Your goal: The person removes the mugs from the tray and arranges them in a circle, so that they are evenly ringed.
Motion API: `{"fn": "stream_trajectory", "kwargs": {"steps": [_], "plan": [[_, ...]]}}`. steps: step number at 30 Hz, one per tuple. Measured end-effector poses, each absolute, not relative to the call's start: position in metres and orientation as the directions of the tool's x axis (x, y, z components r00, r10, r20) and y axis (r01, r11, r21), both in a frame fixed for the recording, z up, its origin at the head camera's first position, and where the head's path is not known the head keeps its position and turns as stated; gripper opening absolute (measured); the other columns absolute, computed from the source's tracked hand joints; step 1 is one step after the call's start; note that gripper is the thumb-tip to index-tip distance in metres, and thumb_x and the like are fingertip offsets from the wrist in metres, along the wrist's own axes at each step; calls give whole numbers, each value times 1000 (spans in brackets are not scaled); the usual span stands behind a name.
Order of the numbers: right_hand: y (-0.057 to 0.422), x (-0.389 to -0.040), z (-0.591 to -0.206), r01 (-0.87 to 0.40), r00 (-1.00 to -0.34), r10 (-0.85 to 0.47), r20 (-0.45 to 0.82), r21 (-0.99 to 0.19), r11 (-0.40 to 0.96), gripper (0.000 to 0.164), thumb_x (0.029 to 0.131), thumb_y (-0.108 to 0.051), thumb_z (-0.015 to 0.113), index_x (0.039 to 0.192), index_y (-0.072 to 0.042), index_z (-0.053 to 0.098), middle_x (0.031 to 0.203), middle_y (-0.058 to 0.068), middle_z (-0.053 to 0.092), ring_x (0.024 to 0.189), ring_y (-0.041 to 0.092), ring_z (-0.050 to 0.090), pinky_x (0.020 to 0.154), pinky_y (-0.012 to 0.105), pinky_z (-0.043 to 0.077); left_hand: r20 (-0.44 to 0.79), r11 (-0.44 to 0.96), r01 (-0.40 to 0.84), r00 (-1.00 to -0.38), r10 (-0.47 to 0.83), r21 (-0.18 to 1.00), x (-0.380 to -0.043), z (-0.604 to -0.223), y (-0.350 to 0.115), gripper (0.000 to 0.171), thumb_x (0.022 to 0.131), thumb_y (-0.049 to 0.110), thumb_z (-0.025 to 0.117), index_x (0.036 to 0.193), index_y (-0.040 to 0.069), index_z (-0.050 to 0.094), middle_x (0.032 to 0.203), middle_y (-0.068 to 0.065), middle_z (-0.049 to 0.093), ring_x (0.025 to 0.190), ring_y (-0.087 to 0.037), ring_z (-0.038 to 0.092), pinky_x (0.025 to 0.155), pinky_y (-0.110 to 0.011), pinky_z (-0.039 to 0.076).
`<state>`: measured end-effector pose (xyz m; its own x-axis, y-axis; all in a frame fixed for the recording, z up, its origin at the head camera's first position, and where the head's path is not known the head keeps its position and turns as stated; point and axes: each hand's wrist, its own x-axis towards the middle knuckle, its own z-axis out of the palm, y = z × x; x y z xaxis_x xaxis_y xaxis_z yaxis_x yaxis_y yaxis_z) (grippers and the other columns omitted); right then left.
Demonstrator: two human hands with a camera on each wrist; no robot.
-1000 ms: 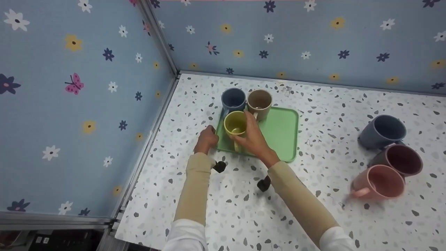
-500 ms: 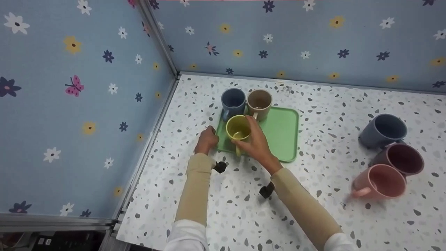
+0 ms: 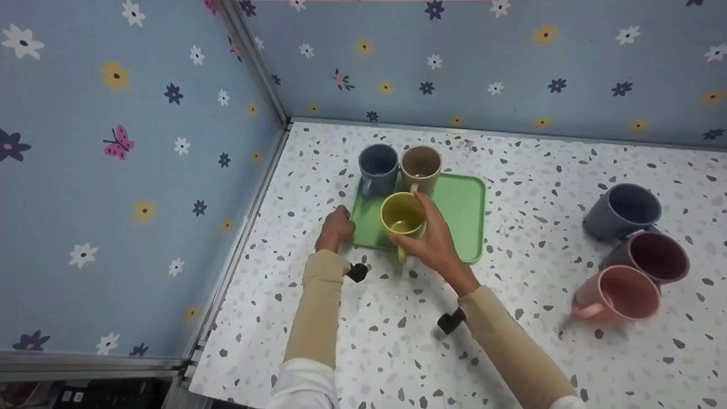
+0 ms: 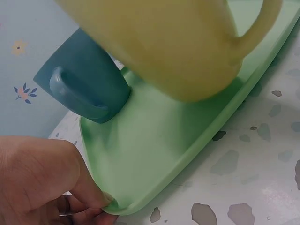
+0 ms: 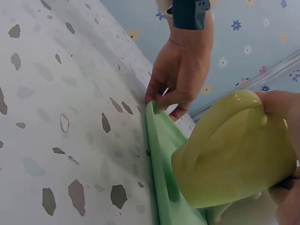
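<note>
My right hand [image 3: 433, 241] grips a yellow mug [image 3: 402, 216] by its sides near the rim, over the front middle of a green tray [image 3: 463, 218]. In the left wrist view the mug's base [image 4: 201, 93] hangs above the tray with a shadow below it. My left hand [image 3: 337, 226] pinches the tray's front left corner between thumb and fingers, as the left wrist view shows. A blue mug [image 3: 379, 167] and a beige mug [image 3: 420, 167] stand side by side at the tray's back left.
On the right of the speckled table [image 3: 528, 187] stand a grey-blue mug [image 3: 622, 213], a dark maroon mug [image 3: 653, 258] and a pink mug [image 3: 616, 295], close together. Flowered walls [image 3: 488, 62] border the table at the back and left.
My right hand has carried the yellow mug right and toward me, away from the blue mug. The left hand stays at the tray corner.
</note>
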<state>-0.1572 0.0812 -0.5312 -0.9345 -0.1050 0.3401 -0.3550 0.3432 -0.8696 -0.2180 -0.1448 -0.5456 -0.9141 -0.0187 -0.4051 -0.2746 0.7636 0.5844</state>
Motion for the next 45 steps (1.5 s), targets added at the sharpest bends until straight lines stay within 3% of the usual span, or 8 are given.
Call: {"fn": "stream_trajectory", "kwargs": {"steps": [10,20,28,34,40,45], "plan": [[106,-147,-529,-347,-930,-18,366,-864,364,91,67,-28,87,141,-3,39,137,11,50,126,24,47,107,43,34,-392,764,-277,-919,-34,583,-216,-547,-145,18,80,1,40,96,6,45,88,-7,42,82,-22,41,70,-31,34],[133,-129,-526,-218,-956,90,279,-882,417,93,69,-28,85,144,-5,36,144,12,44,132,24,42,110,44,30,-394,768,-280,-918,-39,576,-215,-547,-143,22,83,4,42,104,3,48,95,-10,49,88,-24,46,79,-37,41],[154,-118,-524,-205,-949,142,282,-892,404,93,69,-21,86,144,-4,35,141,13,46,128,27,45,109,45,31,-435,745,-297,-900,-11,597,-215,-546,-144,9,87,3,37,94,9,38,88,-7,37,80,-22,36,72,-35,30],[168,-113,-524,-210,-936,191,296,-904,372,92,67,-11,86,143,-2,36,138,16,48,126,32,47,109,49,31,-438,756,-298,-899,-16,583,-216,-544,-144,9,88,4,39,96,8,39,89,-7,38,80,-22,36,72,-34,31],[173,-99,-506,-179,-932,231,278,-910,375,89,66,-2,84,141,4,37,135,24,48,124,39,47,107,53,32,-434,759,-296,-901,-19,580,-218,-546,-144,23,87,4,39,109,4,45,102,-12,48,88,-23,41,82,-37,39],[178,-89,-496,-154,-929,259,263,-914,375,91,65,1,83,142,5,35,137,27,46,123,44,45,107,56,31,-426,757,-296,-905,-25,583,-218,-546,-144,19,86,4,38,104,5,45,97,-11,46,86,-23,41,77,-35,37]]}}
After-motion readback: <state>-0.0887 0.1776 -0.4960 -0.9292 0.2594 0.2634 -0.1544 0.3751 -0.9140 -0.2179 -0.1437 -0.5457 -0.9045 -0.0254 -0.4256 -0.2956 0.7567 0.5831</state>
